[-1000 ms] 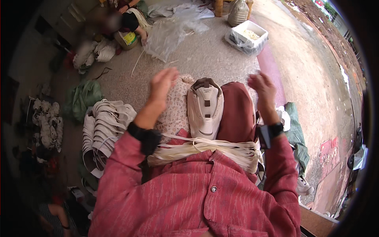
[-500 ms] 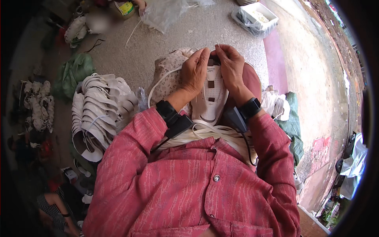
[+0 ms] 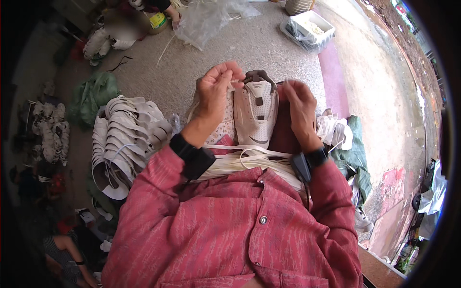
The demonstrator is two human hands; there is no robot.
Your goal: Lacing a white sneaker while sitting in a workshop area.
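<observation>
A white and pale-beige shoe upper [image 3: 260, 108] with a dark collar lies on my lap, between my hands. To its left, my left hand [image 3: 214, 89] is raised with thumb and fingers pinched on a pale shoelace, part of which shows below the fingertips. On the other side, my right hand [image 3: 300, 101] is closed in a pinch, with a small whitish bit of lace at its fingertips, slightly blurred. Across my lap, below the toe of the upper, lies a bundle of loose cream shoelaces [image 3: 230, 165]. Patterned cloth covers the lap under the upper.
Stacked white shoe uppers [image 3: 122, 139] stand at my left, with a green bag [image 3: 93, 96] beyond them. More white uppers [image 3: 331, 127] lie at my right on green cloth. A white tub [image 3: 312, 29] and clear plastic sheeting [image 3: 204, 24] rest on the floor ahead. Another person's hand [image 3: 175, 19] shows at the top.
My hands have moved apart, the left to the left and the right to the right and down. The upper's collar, partly covered before, now shows between them.
</observation>
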